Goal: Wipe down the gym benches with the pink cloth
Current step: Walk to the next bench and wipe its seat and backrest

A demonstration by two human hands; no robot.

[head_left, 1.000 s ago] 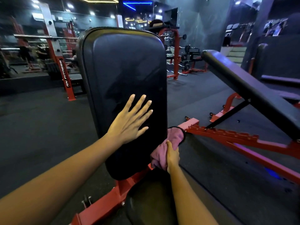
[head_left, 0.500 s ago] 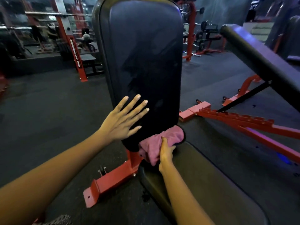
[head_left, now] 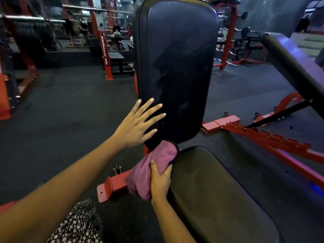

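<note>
Floor (head_left: pixel 70 106): dark rubber matting ran under everything, with red racks (head_left: pixel 107 55) well behind.
Backrest (head_left: pixel 175 67): stood nearly upright, dark vinyl, streaked and smudged down the middle; it looked only partly wiped.
Seat (head_left: pixel 219 190): a matte black pad just below the backrest, on a red frame (head_left: pixel 112 188).
Second bench (head_left: pixel 289 67): inclined, well apart to the right, probably not yet cleaned.
Left hand (head_left: pixel 135 128): flat with fingers spread, grasping nothing, resting on the backrest's lower left edge.
Right hand (head_left: pixel 160 181): clenched around the cloth.
Cloth (head_left: pixel 149 171): pink, bunched and creased, pressed into the gap where backrest met seat.
Risk: the wad could snag in that gap or slip from the grip, and so bunched it might skip the streaks.
</note>
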